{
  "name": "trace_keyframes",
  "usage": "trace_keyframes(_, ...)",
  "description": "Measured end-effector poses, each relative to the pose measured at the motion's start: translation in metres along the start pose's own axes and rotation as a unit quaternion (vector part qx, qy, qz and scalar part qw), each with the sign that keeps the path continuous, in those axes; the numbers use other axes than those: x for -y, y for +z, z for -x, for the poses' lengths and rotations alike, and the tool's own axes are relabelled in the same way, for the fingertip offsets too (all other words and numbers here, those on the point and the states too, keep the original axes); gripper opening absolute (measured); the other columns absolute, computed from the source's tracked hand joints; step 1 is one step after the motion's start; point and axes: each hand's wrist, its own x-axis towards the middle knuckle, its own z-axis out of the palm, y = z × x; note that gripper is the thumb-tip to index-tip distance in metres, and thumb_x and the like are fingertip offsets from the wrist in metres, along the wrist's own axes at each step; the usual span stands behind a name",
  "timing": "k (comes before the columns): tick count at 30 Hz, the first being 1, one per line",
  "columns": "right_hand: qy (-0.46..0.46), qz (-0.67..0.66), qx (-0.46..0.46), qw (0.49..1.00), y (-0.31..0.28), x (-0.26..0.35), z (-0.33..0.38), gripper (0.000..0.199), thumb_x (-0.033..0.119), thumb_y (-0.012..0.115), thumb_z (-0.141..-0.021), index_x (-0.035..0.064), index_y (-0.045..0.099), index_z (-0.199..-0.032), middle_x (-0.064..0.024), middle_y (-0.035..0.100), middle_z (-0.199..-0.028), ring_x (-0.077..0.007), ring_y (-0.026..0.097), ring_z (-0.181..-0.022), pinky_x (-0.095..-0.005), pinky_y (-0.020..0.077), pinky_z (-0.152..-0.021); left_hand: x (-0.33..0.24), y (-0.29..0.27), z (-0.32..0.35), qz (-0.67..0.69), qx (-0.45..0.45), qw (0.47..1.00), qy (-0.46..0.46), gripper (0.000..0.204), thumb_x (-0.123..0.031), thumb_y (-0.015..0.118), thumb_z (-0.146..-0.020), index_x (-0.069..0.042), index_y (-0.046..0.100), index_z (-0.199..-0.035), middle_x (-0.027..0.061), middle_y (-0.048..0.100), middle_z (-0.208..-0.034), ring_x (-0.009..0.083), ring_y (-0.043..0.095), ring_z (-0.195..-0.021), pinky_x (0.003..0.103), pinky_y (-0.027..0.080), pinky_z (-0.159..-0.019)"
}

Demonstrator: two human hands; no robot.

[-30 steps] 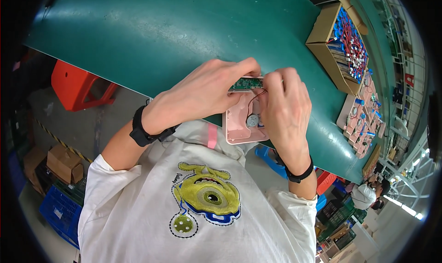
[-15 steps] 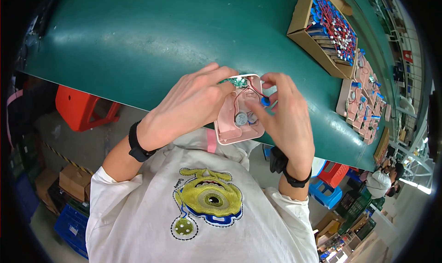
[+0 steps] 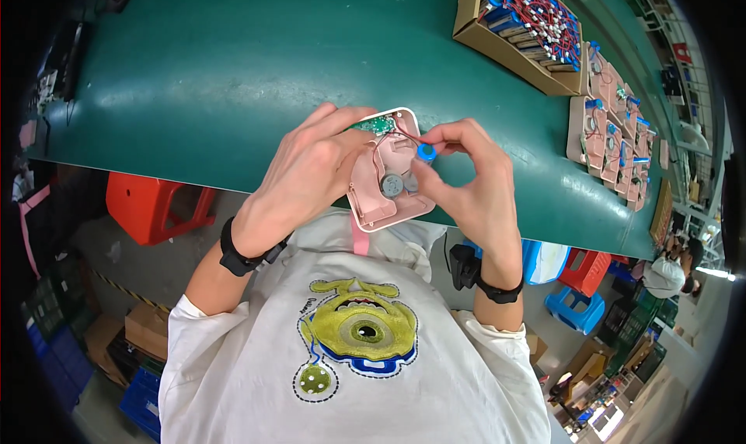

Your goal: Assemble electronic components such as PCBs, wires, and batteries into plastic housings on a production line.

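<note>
My left hand [image 3: 307, 158] grips the left side of a pale pink plastic housing [image 3: 371, 201] with a white rim, held tilted over the table's near edge. Inside the housing, a green circuit board [image 3: 378, 125] lies at the top, partly under my left fingers. Lower down in it is a round grey metal part [image 3: 392, 184]. At the right rim my right hand [image 3: 480, 181] pinches a blue cylindrical battery [image 3: 426, 152] between thumb and fingers. Thin red and black wires [image 3: 406, 133] run between the battery and the board area.
The green table [image 3: 233, 71] stretches ahead. A cardboard box [image 3: 517, 62] of blue batteries with wires stands at the far right. Beside it lie several pink housings [image 3: 597, 145] with parts inside. Below the table edge are a red stool [image 3: 144, 203] at left and a blue stool [image 3: 575, 308] at right.
The battery has come up and out from between my right fingers, its blue end now showing more at the rim. The view has shifted slightly, with housing and hands a little further left.
</note>
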Motion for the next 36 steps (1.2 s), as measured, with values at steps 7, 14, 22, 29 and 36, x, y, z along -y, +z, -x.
trace_keyframes(7, -0.004, 0.052, -0.005, 0.999, -0.006, 0.000, -0.002, 0.031, -0.004, 0.076, -0.087, 0.0038, 0.075, -0.117, -0.0070, 0.068, -0.096, -0.0188, 0.066, -0.078, -0.0310, 0.0550, -0.073, -0.013, 0.001, 0.005, -0.053, -0.021, 0.998, 0.001, 0.027, 0.008, 0.075, -0.084, 0.003, 0.080, -0.110, 0.0122, 0.075, -0.130, 0.0310, 0.068, -0.097, 0.041, 0.060, -0.082)
trace_keyframes(14, -0.060, 0.309, 0.076, 0.946, 0.004, 0.009, -0.009, 0.022, 0.002, 0.078, -0.088, 0.0080, 0.079, -0.109, -0.0105, 0.069, -0.094, -0.0297, 0.068, -0.071, -0.0407, 0.0535, -0.064, -0.017, 0.001, 0.006, -0.086, -0.034, 0.995, 0.022, 0.031, 0.005, 0.074, -0.077, 0.004, 0.080, -0.107, 0.0129, 0.074, -0.131, 0.0290, 0.067, -0.103, 0.040, 0.062, -0.083)
trace_keyframes(22, -0.047, 0.259, 0.036, 0.964, 0.004, 0.013, -0.003, 0.013, 0.007, 0.081, -0.088, 0.0069, 0.080, -0.100, -0.0099, 0.069, -0.092, -0.0336, 0.070, -0.072, -0.0445, 0.0538, -0.064, -0.015, 0.004, 0.011, -0.087, -0.051, 0.995, 0.014, 0.032, 0.007, 0.073, -0.079, 0.002, 0.080, -0.109, 0.0099, 0.074, -0.131, 0.0282, 0.068, -0.102, 0.040, 0.062, -0.080)
trace_keyframes(29, -0.063, 0.188, 0.036, 0.980, 0.014, 0.016, 0.006, 0.016, 0.004, 0.081, -0.082, 0.0048, 0.081, -0.098, -0.0096, 0.071, -0.090, -0.0331, 0.070, -0.068, -0.0443, 0.0551, -0.065, -0.017, 0.005, 0.009, -0.098, -0.080, 0.992, 0.010, 0.034, 0.008, 0.075, -0.077, 0.001, 0.081, -0.110, 0.0088, 0.074, -0.132, 0.0278, 0.069, -0.101, 0.039, 0.062, -0.080)
trace_keyframes(36, -0.071, 0.284, 0.058, 0.954, 0.012, 0.014, 0.008, 0.028, -0.002, 0.080, -0.073, 0.0068, 0.082, -0.100, -0.0076, 0.072, -0.083, -0.0329, 0.071, -0.069, -0.0420, 0.0561, -0.065, -0.021, 0.003, 0.011, -0.082, -0.081, 0.993, 0.036, 0.037, 0.008, 0.076, -0.074, 0.001, 0.081, -0.110, 0.0086, 0.074, -0.134, 0.0278, 0.069, -0.102, 0.038, 0.063, -0.080)
